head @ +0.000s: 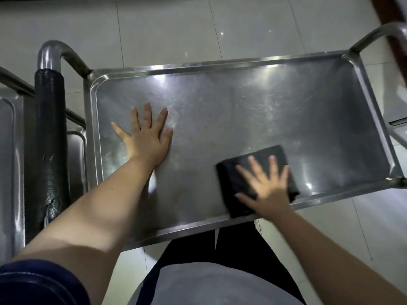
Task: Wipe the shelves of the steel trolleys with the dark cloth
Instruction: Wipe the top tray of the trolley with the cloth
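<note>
Wiping is under way on the top shelf (242, 119) of the trolley in front of me. My right hand (266, 186) lies flat with fingers spread on the folded dark cloth (233, 194), pressing it down at the near right part of the shelf, not gripping it. My left hand (146, 137) is open too, palm flat on the bare steel at the left, steadying the trolley. Streaks and smears show across the far half, so I judge much of this shelf is left. A second trolley (8, 150) stands just beside it on the left, and I cannot tell whether it has been wiped.
</note>
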Tool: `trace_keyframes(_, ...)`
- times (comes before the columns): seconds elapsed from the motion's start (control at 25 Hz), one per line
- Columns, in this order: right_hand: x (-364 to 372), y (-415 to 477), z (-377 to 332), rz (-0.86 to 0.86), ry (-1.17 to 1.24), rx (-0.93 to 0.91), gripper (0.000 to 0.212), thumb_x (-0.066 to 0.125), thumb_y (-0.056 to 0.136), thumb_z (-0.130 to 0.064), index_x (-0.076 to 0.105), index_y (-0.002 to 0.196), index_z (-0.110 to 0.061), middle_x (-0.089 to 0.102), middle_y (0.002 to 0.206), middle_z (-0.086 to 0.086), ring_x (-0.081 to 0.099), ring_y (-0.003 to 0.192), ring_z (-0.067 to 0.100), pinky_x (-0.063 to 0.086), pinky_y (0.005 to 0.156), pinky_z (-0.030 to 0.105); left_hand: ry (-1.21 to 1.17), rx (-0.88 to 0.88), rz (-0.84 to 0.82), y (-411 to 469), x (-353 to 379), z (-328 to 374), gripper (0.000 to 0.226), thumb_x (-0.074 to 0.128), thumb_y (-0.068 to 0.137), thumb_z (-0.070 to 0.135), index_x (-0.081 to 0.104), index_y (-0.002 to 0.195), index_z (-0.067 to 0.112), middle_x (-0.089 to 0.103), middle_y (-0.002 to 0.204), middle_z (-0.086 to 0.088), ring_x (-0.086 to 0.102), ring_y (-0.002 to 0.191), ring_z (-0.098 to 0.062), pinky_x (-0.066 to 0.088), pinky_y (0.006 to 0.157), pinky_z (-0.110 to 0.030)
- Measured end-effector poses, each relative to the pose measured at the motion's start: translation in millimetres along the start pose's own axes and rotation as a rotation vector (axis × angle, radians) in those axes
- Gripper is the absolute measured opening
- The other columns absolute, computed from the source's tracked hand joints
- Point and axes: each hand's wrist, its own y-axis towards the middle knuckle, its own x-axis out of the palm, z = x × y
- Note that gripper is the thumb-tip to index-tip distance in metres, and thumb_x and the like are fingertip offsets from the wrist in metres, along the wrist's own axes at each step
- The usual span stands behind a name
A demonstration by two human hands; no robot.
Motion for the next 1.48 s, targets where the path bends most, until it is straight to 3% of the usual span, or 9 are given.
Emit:
trace_keyframes(0.2, -7.6, -2.6, 39.6, -0.132, -0.005, 0.179, 0.076, 0.018, 0.082, -0.084, 0.001, 0.150, -0.053, 0.005, 0.164, -0.009, -0.008, 0.145, 0.050, 0.002, 0.106, 0.077, 0.010, -0.005, 0.011, 3.0, 0.3, 4.9, 0.058, 0.002, 0.093, 0.065, -0.004, 0.150, 0.050, -0.003, 0.165, 0.003, -0.007, 0.150, -0.030, -0.010, 0.103, -0.077)
trace_keyframes(0.36, -9.0, 25.8, -92.7, -0.048, 0.048, -0.146, 0.080, 0.036, 0.080, -0.080, 0.015, 0.151, -0.049, 0.011, 0.164, -0.007, -0.001, 0.142, 0.057, -0.002, 0.104, 0.079, 0.013, -0.005, 0.001, 3.1, -0.4, 3.1, 0.058, 0.001, 0.093, 0.065, -0.008, 0.149, 0.051, -0.007, 0.164, 0.004, -0.010, 0.150, -0.029, -0.009, 0.103, -0.078)
trace_keyframes(0.48, -10.1, 37.0, -110.1, -0.008, 0.087, -0.240, 0.078, 0.039, 0.081, -0.079, 0.019, 0.150, -0.051, 0.012, 0.163, -0.010, -0.001, 0.145, 0.051, 0.000, 0.106, 0.077, 0.001, -0.004, -0.006, 3.3, -1.7, 1.5, 0.058, 0.002, 0.094, 0.064, -0.007, 0.149, 0.050, -0.008, 0.164, 0.005, -0.011, 0.150, -0.028, -0.010, 0.103, -0.077)
trace_keyframes(0.68, -15.0, 48.8, 19.1, -0.158, 0.092, 0.318, 0.076, 0.010, 0.074, -0.088, -0.018, 0.140, -0.063, -0.023, 0.157, -0.024, -0.021, 0.145, 0.041, -0.007, 0.109, 0.072, 0.019, -0.010, -0.016, 5.8, -0.5, 7.3, 0.058, -0.003, 0.092, 0.066, -0.014, 0.147, 0.051, -0.013, 0.163, 0.005, -0.013, 0.149, -0.028, -0.008, 0.103, -0.077)
trace_keyframes(0.8, -20.0, 63.1, 21.0, -0.181, 0.167, 0.527, 0.076, 0.002, 0.071, -0.090, -0.024, 0.137, -0.063, -0.024, 0.157, -0.021, -0.023, 0.143, 0.042, -0.008, 0.108, 0.072, 0.035, -0.013, -0.026, 8.6, -0.1, 11.5, 0.058, -0.003, 0.093, 0.065, -0.017, 0.147, 0.050, -0.014, 0.163, 0.005, -0.013, 0.149, -0.029, -0.008, 0.103, -0.077)
trace_keyframes(1.0, -20.7, 96.5, -105.8, -0.134, 0.108, 0.018, 0.078, 0.023, 0.082, -0.081, 0.002, 0.151, -0.052, -0.001, 0.164, -0.010, -0.011, 0.143, 0.052, -0.008, 0.105, 0.076, 0.002, -0.015, -0.021, 11.3, 1.2, 9.9, 0.055, -0.001, 0.096, 0.054, -0.008, 0.150, 0.048, -0.010, 0.164, 0.006, -0.011, 0.150, -0.028, -0.009, 0.104, -0.077)
trace_keyframes(1.12, -22.1, 107.2, -86.8, -0.081, 0.099, -0.075, 0.075, 0.025, 0.083, -0.081, 0.010, 0.150, -0.053, 0.006, 0.163, -0.012, -0.006, 0.146, 0.048, -0.008, 0.106, 0.075, -0.065, -0.022, 0.033, 12.2, 1.8, 7.5, 0.055, 0.007, 0.097, 0.052, 0.006, 0.152, 0.046, 0.001, 0.165, 0.005, -0.009, 0.150, -0.030, -0.012, 0.106, -0.074)
trace_keyframes(1.36, -31.7, 168.0, 30.4, -0.181, 0.201, 0.614, 0.076, 0.003, 0.075, -0.086, -0.015, 0.144, -0.059, -0.019, 0.160, -0.018, -0.021, 0.144, 0.044, -0.010, 0.103, 0.076, -0.044, -0.021, 0.093, 13.3, 8.6, 10.7, 0.055, 0.006, 0.097, 0.060, 0.008, 0.151, 0.048, 0.006, 0.164, 0.005, -0.005, 0.150, -0.033, -0.012, 0.106, -0.072)
trace_keyframes(1.48, -37.9, 207.9, -29.2, -0.208, 0.219, 0.612, 0.079, -0.006, 0.073, -0.082, -0.017, 0.146, -0.054, -0.022, 0.161, -0.011, -0.023, 0.140, 0.051, -0.012, 0.097, 0.079, 0.001, -0.037, 0.076, 13.9, 8.8, 11.2, 0.057, 0.005, 0.097, 0.062, 0.001, 0.152, 0.048, -0.003, 0.164, 0.008, -0.006, 0.150, -0.031, -0.010, 0.108, -0.073)
